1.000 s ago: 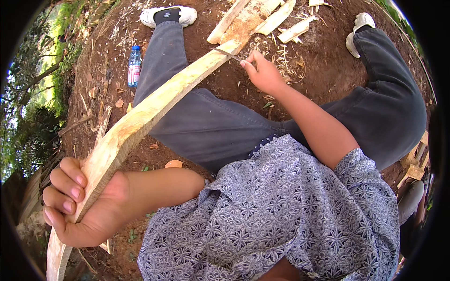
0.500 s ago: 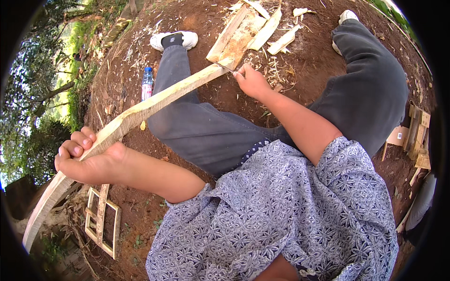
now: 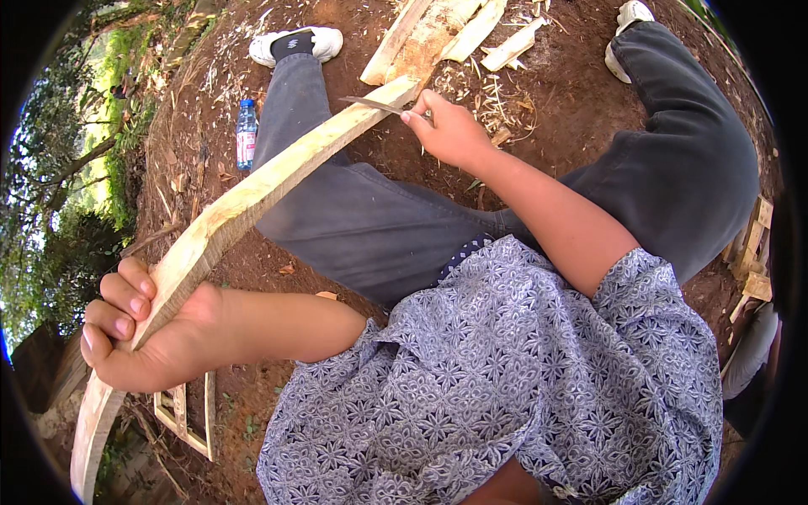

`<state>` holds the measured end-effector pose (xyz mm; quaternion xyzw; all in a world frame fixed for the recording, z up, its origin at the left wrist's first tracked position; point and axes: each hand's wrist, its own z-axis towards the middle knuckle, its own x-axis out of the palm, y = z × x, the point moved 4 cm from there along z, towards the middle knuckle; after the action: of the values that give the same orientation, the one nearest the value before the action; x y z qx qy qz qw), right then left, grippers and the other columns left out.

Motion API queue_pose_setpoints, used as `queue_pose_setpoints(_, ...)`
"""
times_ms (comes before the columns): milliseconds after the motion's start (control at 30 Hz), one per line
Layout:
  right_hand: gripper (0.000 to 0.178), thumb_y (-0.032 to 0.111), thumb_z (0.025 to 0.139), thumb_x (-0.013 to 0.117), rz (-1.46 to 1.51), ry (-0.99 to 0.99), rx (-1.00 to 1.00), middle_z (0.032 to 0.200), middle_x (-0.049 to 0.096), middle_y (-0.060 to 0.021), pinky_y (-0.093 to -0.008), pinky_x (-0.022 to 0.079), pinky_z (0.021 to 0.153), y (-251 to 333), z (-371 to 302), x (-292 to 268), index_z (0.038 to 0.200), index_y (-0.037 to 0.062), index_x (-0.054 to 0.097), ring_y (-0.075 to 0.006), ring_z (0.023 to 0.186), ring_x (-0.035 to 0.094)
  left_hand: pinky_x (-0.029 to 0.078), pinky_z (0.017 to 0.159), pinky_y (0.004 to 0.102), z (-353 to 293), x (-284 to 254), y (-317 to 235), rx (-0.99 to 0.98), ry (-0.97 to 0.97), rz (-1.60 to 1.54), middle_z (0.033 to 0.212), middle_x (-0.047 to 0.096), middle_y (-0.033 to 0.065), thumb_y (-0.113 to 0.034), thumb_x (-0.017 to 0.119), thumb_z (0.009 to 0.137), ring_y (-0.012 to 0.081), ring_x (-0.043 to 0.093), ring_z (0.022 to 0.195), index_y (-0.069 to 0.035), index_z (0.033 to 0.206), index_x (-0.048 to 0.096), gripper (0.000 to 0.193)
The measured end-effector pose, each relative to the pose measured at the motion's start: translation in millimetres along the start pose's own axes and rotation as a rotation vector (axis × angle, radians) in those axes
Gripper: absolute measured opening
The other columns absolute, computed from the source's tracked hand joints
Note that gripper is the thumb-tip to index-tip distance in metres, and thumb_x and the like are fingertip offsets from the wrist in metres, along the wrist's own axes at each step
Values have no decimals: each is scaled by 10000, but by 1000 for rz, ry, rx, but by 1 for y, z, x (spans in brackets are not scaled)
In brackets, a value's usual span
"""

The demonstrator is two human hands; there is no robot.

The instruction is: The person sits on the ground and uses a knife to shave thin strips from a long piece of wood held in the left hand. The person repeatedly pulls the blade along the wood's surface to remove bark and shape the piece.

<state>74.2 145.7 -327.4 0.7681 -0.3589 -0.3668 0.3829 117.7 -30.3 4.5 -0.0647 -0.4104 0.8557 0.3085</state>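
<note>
Brown soil (image 3: pixel 572 105) fills the upper middle; my left hand (image 3: pixel 175 347), lower left, wraps a long pale timber (image 3: pixel 261 187) (it slants to upper centre); my right hand (image 3: pixel 452 131), upper centre, pinches a thin blade (image 3: pixel 372 104).

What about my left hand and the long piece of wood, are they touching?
Touching: the head view shows the left hand wrapped around the long piece of wood.

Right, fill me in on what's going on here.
A seated person grips a long wooden strip in the left hand, toward its near end. The right hand holds a knife across the strip near its far end. Split wood pieces lie beyond, and a blue-capped plastic bottle is beside the left leg.
</note>
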Motion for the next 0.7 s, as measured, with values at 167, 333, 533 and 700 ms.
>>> queue_pose_setpoints(167, 359, 456, 969, 595, -43, 84, 165, 832, 696, -164, -450, 505, 786, -69, 31, 4, 1024, 101, 587, -324, 852, 691, 282, 464, 279, 0, 0, -7, -20, 58, -26, 559, 372, -41, -170, 572, 834, 110, 339, 458, -170, 606, 360, 311)
queue_pose_setpoints(333, 394, 475, 963, 600, -60, 87, 156, 920, 700, -191, -444, 507, 831, -64, 38, 4, 1064, 94, 596, -349, 924, 684, 281, 467, 285, 9, 3, 5, -30, 49, -11, 561, 360, -38, -164, 576, 837, 120, 340, 462, -164, 612, 368, 306)
queue_pose_setpoints(533, 403, 455, 1003, 544, 354, 253, 394, 899, 657, -138, -367, 520, 646, -64, 39, 24, 1121, 70, 542, -220, 754, 653, 297, 485, 292, 27, 14, 21, -22, 47, -2, 599, 368, -22, -167, 602, 848, 117, 358, 494, -150, 650, 384, 295)
queue_pose_setpoints(700, 361, 400, 1016, 538, 400, 297, 386, 871, 612, -82, -279, 488, 522, -44, 34, 11, 1139, 61, 513, -105, 664, 586, 343, 488, 292, 39, 31, 35, 8, 95, -27, 616, 407, -10, -130, 582, 840, 120, 397, 502, -112, 720, 428, 197)
